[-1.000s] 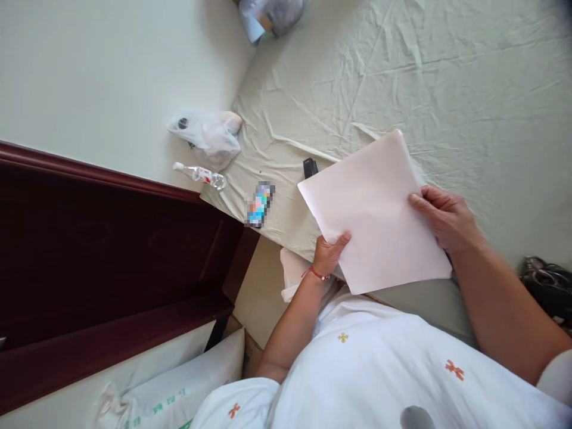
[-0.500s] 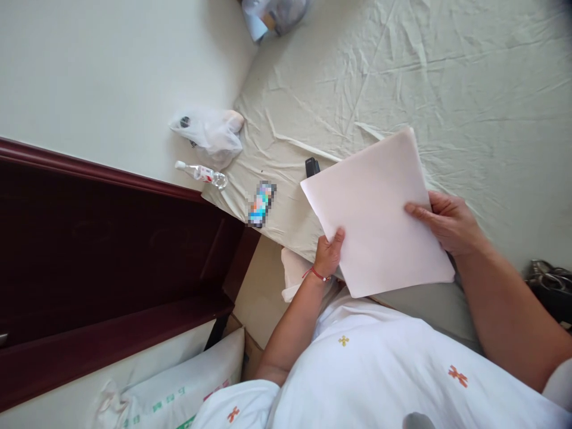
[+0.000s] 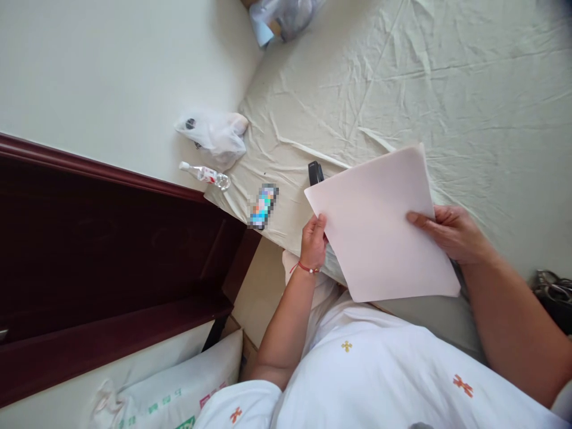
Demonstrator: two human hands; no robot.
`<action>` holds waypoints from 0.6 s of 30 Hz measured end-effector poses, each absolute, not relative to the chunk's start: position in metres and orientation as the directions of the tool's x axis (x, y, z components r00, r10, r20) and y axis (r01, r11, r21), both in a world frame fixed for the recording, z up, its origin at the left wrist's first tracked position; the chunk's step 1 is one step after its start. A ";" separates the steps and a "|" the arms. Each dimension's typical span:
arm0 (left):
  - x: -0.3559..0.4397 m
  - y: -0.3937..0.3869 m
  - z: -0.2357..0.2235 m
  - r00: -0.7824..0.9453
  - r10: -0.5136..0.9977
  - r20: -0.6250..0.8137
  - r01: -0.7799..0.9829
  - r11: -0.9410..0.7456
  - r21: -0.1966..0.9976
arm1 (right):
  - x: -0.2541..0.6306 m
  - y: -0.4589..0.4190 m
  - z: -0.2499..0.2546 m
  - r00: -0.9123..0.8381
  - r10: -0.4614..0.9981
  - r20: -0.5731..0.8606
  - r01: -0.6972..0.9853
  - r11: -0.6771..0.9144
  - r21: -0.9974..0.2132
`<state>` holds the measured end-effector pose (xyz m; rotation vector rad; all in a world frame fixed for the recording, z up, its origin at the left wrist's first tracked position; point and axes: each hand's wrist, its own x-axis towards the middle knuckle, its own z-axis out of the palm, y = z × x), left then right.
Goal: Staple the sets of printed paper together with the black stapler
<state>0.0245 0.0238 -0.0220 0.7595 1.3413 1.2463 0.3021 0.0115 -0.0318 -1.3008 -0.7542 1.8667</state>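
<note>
A stack of white paper sheets (image 3: pixel 375 220) is held above the edge of a bed covered by a creased pale sheet (image 3: pixel 447 89). My left hand (image 3: pixel 313 241) grips the stack's left edge, thumb on top, a red string bracelet on the wrist. On the right edge, my right hand (image 3: pixel 449 232) pinches the stack with the thumb across the top sheet. A black stapler (image 3: pixel 315 173) lies on the bed, partly hidden behind the paper's upper left corner.
A phone with a bright screen (image 3: pixel 263 205), a small plastic bottle (image 3: pixel 205 174) and a white plastic bag (image 3: pixel 214 134) lie near the bed's left corner by the wall. A dark wooden headboard (image 3: pixel 111 250) stands at left, a printed sack (image 3: pixel 179 387) below it. Dark straps (image 3: pixel 552 289) sit at right.
My left hand slid up the stack's left edge toward its upper corner. The stack shifted slightly right and down, and more of the stapler shows.
</note>
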 end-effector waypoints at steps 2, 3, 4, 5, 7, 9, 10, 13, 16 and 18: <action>0.023 0.032 -0.012 -0.183 0.952 -0.246 -0.283 0.189 0.940 | 0.303 0.010 -0.028 -0.250 0.805 -0.538 -0.234 -0.590 -0.773; 0.022 0.035 -0.008 -0.163 0.961 -0.224 -0.307 0.167 0.937 | 0.303 0.010 -0.027 -0.268 0.788 -0.554 -0.233 -0.611 -0.756; 0.021 0.038 -0.004 -0.137 0.970 -0.201 -0.323 0.148 0.935 | 0.303 0.010 -0.025 -0.289 0.768 -0.572 -0.228 -0.635 -0.738; 0.020 0.040 -0.002 -0.109 0.977 -0.182 -0.335 0.136 0.932 | 0.303 0.010 -0.024 -0.312 0.746 -0.588 -0.218 -0.659 -0.720; 0.018 0.043 0.000 -0.066 0.984 -0.167 -0.350 0.134 0.927 | 0.303 0.012 -0.023 -0.356 0.713 -0.604 -0.197 -0.690 -0.697; 0.016 0.045 -0.002 -0.062 0.982 -0.181 -0.343 0.149 0.928 | 0.302 0.013 -0.025 -0.370 0.716 -0.592 -0.207 -0.684 -0.699; 0.016 0.046 -0.003 -0.065 0.979 -0.195 -0.331 0.163 0.929 | 0.302 0.014 -0.026 -0.358 0.736 -0.575 -0.226 -0.666 -0.711; 0.015 0.046 -0.009 -0.052 0.975 -0.214 -0.294 0.190 0.937 | 0.302 0.015 -0.031 -0.292 0.802 -0.520 -0.277 -0.592 -0.757; 0.015 0.045 -0.012 -0.022 0.981 -0.195 -0.304 0.179 0.936 | 0.303 0.014 -0.033 -0.272 0.811 -0.517 -0.257 -0.579 -0.773; 0.015 0.045 -0.012 -0.012 0.982 -0.186 -0.311 0.173 0.934 | 0.304 0.014 -0.034 -0.280 0.804 -0.524 -0.238 -0.587 -0.774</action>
